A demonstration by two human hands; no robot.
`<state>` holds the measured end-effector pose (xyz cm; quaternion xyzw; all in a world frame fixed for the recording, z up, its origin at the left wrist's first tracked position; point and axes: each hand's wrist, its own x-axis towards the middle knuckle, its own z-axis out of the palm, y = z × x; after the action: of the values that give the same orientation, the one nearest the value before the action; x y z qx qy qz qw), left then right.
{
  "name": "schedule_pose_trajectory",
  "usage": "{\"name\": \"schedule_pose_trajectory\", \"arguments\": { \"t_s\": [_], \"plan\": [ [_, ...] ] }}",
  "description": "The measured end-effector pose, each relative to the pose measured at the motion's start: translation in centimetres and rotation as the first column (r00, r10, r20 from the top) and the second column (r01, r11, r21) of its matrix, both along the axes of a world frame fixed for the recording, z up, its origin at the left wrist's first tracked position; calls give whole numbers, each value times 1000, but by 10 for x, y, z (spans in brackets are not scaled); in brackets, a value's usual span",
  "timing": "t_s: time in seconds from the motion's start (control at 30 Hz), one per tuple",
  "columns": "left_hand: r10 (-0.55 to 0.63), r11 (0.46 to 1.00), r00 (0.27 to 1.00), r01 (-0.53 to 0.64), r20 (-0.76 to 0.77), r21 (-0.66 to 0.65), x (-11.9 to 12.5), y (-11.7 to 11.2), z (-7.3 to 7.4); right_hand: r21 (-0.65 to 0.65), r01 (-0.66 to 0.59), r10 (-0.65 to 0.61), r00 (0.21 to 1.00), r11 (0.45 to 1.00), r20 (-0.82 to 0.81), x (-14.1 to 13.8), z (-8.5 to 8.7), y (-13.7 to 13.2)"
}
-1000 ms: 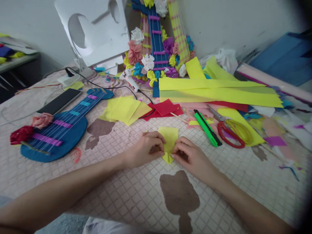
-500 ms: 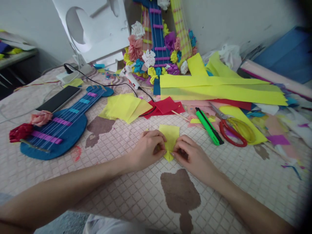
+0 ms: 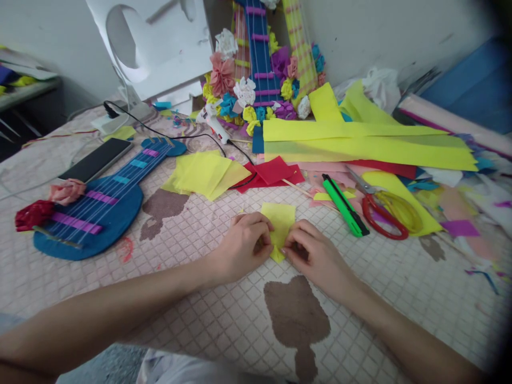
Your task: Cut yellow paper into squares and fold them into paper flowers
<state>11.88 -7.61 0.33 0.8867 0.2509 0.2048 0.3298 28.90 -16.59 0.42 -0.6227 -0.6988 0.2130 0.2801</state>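
A small yellow paper square (image 3: 281,224) lies on the pink quilted cover (image 3: 200,298) in the middle. My left hand (image 3: 242,248) pinches its left edge with curled fingers. My right hand (image 3: 316,256) pinches the right side of the same piece, fingertips nearly touching the left hand's. The paper's lower corner sticks out between the two hands.
A blue paper guitar (image 3: 96,208) with paper roses lies at left beside a black phone (image 3: 96,160). Loose yellow sheets (image 3: 204,176), red sheets (image 3: 272,173), a green utility knife (image 3: 346,205), red scissors (image 3: 384,210), a glue gun (image 3: 212,125) and long yellow strips (image 3: 360,144) surround the hands.
The hands stay on the yellow paper with only slight finger shifts. The view has tilted a little, moving everything slightly in the picture.
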Motion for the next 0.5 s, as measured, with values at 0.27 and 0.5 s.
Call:
{"name": "schedule_pose_trajectory", "arguments": {
  "t_s": [0.27, 0.5],
  "plan": [
    [-2, 1000, 1000, 2, 10, 23, 0, 0, -3, -11, 2, -2, 1000, 1000, -3, 0, 1, 0],
    [-3, 999, 1000, 2, 22, 54, 0, -2, -4, -37, 15, -15, 1000, 999, 2, 0, 1, 0]
  ]
}}
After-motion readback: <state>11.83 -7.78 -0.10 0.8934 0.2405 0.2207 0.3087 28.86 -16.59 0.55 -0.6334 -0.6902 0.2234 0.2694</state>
